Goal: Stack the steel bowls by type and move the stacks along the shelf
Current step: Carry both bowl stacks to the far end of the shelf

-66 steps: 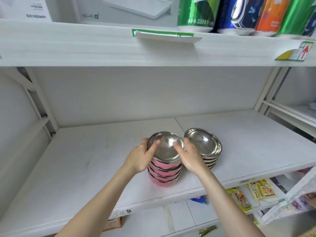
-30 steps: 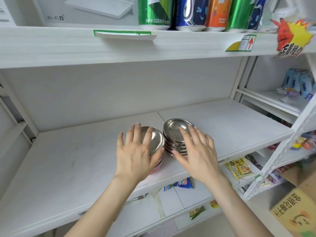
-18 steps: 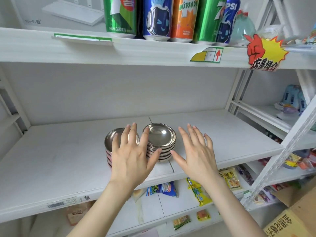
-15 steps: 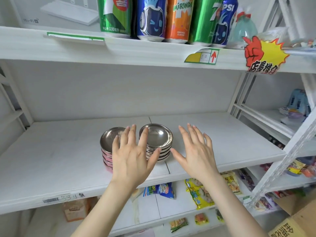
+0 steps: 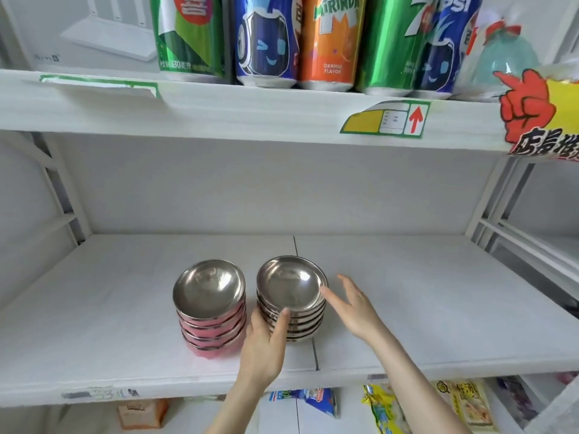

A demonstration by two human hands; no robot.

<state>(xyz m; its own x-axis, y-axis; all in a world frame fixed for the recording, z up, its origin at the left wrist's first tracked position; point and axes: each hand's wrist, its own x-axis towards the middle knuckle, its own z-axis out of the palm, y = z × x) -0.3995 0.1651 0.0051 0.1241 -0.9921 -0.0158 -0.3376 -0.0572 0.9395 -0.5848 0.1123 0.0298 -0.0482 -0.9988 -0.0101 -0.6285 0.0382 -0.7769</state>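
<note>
Two stacks of steel bowls stand side by side on the white shelf (image 5: 423, 292). The left stack (image 5: 213, 321) has pink outer walls; the right stack (image 5: 291, 299) is plain steel. My left hand (image 5: 266, 346) is in front of the gap between them, fingers together, thumb resting against the front of the plain stack. My right hand (image 5: 354, 305) hovers open just right of the plain stack, its fingertips at the top bowl's rim. Neither hand grips a bowl.
Soda cans (image 5: 329, 42) and a white box (image 5: 91, 29) fill the shelf above. Price tags (image 5: 385, 119) hang on its edge, a red-yellow promo sign (image 5: 539, 117) at right. Snack packets (image 5: 385, 408) lie on the shelf below. Shelf uprights (image 5: 488, 202) flank both sides.
Both hands have dropped lower and closed in around the plain steel stack; before, they hovered spread above and in front of the two stacks. The camera has moved nearer.
</note>
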